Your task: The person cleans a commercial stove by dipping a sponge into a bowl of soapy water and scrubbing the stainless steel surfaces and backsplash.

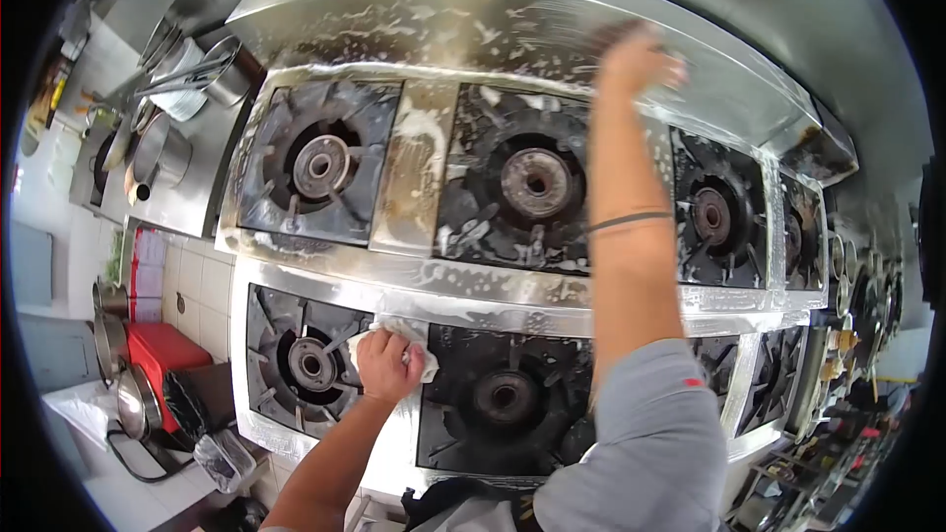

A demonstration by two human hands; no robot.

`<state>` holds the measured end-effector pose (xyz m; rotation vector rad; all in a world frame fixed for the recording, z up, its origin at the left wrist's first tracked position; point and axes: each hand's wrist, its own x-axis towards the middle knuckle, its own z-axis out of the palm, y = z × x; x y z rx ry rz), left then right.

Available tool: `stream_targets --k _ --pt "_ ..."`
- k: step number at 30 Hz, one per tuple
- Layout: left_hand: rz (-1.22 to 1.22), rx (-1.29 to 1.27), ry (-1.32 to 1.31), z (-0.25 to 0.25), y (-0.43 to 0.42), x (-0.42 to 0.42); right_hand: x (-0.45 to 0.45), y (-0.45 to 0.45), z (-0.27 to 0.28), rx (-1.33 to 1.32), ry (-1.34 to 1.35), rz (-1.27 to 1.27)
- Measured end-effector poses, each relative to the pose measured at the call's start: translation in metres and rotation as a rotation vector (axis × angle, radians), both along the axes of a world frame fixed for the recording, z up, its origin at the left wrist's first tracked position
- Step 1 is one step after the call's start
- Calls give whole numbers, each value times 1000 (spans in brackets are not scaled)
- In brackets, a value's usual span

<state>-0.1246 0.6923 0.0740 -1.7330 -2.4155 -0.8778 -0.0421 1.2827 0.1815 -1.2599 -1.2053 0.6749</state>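
Note:
My left hand (387, 365) is closed around a crumpled white cloth (430, 363) on the metal strip between two front burners. Far up to the right, my right hand (642, 61) is smeared by motion against the steel backsplash (424, 30). A dark brownish pad (609, 37) shows as a blur at its fingers. White foam streaks the backsplash and spots the steel stove top (409, 163). Nearest the cloth are a front left burner (312, 365) and a front middle burner (504, 398). My right forearm hides part of the stove behind the back middle burner (537, 183).
Pots (236, 74) and pans stand on a steel counter at the left. Below it are a red box (168, 350), a metal bowl (138, 402) and a clear plastic container (225, 458). Hanging utensils (862, 286) and a crowded rack (818, 473) line the right.

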Motion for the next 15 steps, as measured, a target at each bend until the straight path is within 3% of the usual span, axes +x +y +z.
stream_targets --k 1,3,5,6,7,10,11,15 --pt "6 7 5 2 1 -1 -11 -12 15 4 0 13" --pt "18 -14 -19 3 0 -1 -16 -52 61 -125 176 -216" --pt "4 -38 -33 1 -1 1 -104 -59 26 18 -242 -239" --pt "-10 -37 -16 2 0 0 -145 -88 16 33 -658 -243" --pt "-17 -25 -16 4 -1 1 -158 -140 32 60 -536 124" --pt "-10 -9 -15 4 2 0 -159 -139 36 33 -335 129" --pt "-8 -22 -22 3 0 1 -140 -112 31 14 -342 3" --pt "1 -10 -42 4 1 -3 10 -22 24 -54 -5 -226"
